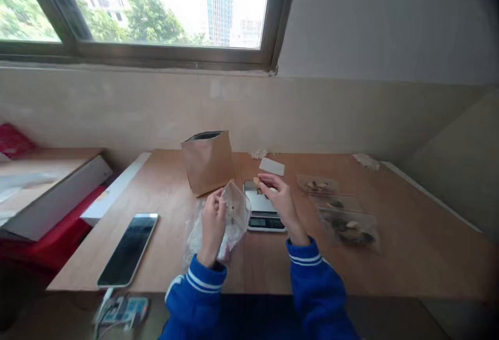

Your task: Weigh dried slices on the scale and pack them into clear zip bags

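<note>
My left hand (pixel 213 220) is closed on the edge of a clear zip bag (pixel 237 207), which is held up with its mouth toward the scale. A few small dark bits show inside it. Above the pan of a digital kitchen scale (pixel 259 203), the fingers of my right hand (pixel 279 198) are pinched on a small tan piece (pixel 257 180), perhaps dried food. Part of the pan is hidden behind that hand, and the display figures are too blurred to read. More clear plastic (pixel 194 238) lies under and beside my left hand.
Behind my left hand stands an open brown paper bag (pixel 208 163). Filled zip bags (pixel 353 230) lie to the right, and a white card (pixel 272 166) is behind the scale. A phone (pixel 128 250) with a cable lies at the left front edge of the table.
</note>
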`<control>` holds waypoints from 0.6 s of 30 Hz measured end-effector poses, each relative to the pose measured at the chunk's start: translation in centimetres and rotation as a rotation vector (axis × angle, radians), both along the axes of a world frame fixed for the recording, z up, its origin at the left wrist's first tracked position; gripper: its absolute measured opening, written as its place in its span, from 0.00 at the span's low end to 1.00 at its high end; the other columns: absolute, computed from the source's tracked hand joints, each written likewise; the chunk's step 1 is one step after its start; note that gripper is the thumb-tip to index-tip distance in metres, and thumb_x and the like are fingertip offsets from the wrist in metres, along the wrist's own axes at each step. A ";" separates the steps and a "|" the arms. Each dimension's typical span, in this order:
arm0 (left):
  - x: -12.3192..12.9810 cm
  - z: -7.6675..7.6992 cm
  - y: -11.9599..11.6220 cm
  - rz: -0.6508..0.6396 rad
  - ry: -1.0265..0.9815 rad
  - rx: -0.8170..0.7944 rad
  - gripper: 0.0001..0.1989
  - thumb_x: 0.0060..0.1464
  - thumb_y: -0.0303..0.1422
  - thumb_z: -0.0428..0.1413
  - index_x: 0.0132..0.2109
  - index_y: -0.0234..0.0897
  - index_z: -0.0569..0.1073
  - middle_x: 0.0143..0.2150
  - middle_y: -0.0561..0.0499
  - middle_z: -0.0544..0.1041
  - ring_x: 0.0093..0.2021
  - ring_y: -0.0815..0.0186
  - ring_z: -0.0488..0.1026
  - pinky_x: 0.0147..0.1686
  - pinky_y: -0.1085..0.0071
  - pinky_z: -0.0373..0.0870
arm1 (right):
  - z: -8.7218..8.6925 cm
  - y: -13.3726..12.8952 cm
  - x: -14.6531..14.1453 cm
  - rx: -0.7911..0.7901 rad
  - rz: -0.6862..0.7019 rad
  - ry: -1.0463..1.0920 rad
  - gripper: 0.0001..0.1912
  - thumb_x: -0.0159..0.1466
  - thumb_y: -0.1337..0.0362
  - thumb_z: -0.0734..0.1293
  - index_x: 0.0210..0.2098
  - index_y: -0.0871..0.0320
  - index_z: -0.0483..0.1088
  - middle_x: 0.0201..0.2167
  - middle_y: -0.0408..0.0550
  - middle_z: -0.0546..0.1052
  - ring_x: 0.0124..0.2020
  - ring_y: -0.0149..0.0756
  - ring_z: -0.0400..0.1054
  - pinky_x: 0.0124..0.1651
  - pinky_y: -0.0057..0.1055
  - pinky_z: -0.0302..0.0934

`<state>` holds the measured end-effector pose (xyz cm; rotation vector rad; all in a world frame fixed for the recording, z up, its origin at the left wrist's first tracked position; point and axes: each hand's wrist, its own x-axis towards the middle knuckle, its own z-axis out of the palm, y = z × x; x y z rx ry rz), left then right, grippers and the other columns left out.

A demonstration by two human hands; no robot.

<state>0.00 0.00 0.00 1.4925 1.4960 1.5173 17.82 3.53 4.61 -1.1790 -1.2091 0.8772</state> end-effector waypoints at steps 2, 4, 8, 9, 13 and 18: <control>0.4 0.4 -0.1 -0.004 -0.018 -0.004 0.15 0.62 0.38 0.46 0.47 0.35 0.72 0.49 0.42 0.76 0.50 0.59 0.72 0.49 0.61 0.67 | 1.3 -0.7 -1.3 -0.035 0.165 0.001 0.16 0.54 0.56 0.71 0.40 0.58 0.76 0.37 0.49 0.80 0.35 0.35 0.72 0.27 0.25 0.61; 0.7 0.6 -0.3 -0.007 -0.033 -0.006 0.15 0.62 0.37 0.46 0.48 0.36 0.71 0.48 0.42 0.76 0.50 0.59 0.72 0.49 0.61 0.67 | 2.2 -1.1 -2.5 -0.063 0.257 -0.016 0.16 0.55 0.58 0.70 0.41 0.57 0.76 0.36 0.49 0.80 0.35 0.35 0.73 0.29 0.26 0.63; 0.9 0.7 -0.4 -0.003 -0.053 -0.007 0.13 0.62 0.36 0.46 0.44 0.36 0.72 0.48 0.43 0.76 0.50 0.59 0.72 0.50 0.61 0.67 | 2.6 -0.9 -4.1 -0.092 0.224 -0.103 0.19 0.54 0.61 0.70 0.46 0.56 0.73 0.35 0.46 0.80 0.35 0.34 0.73 0.37 0.29 0.66; 0.8 0.7 -0.5 0.002 -0.055 -0.007 0.13 0.62 0.36 0.46 0.43 0.36 0.72 0.48 0.43 0.76 0.50 0.59 0.72 0.50 0.61 0.66 | 2.6 -0.8 -4.4 -0.083 0.192 -0.126 0.18 0.55 0.60 0.70 0.46 0.56 0.73 0.36 0.46 0.79 0.35 0.34 0.73 0.38 0.30 0.65; 0.6 0.3 -0.5 0.028 -0.057 -0.020 0.12 0.61 0.36 0.47 0.40 0.37 0.72 0.48 0.43 0.76 0.50 0.58 0.73 0.50 0.61 0.67 | 2.0 -0.4 -5.6 -0.014 0.147 -0.136 0.19 0.62 0.48 0.63 0.39 0.57 0.72 0.35 0.47 0.78 0.37 0.36 0.72 0.38 0.31 0.65; 0.8 0.4 -0.7 0.039 -0.089 -0.014 0.13 0.61 0.37 0.46 0.39 0.36 0.72 0.48 0.43 0.76 0.52 0.58 0.71 0.52 0.61 0.65 | 1.4 -0.4 -7.3 0.090 0.122 -0.225 0.23 0.64 0.43 0.59 0.35 0.57 0.69 0.35 0.48 0.75 0.40 0.37 0.70 0.45 0.34 0.64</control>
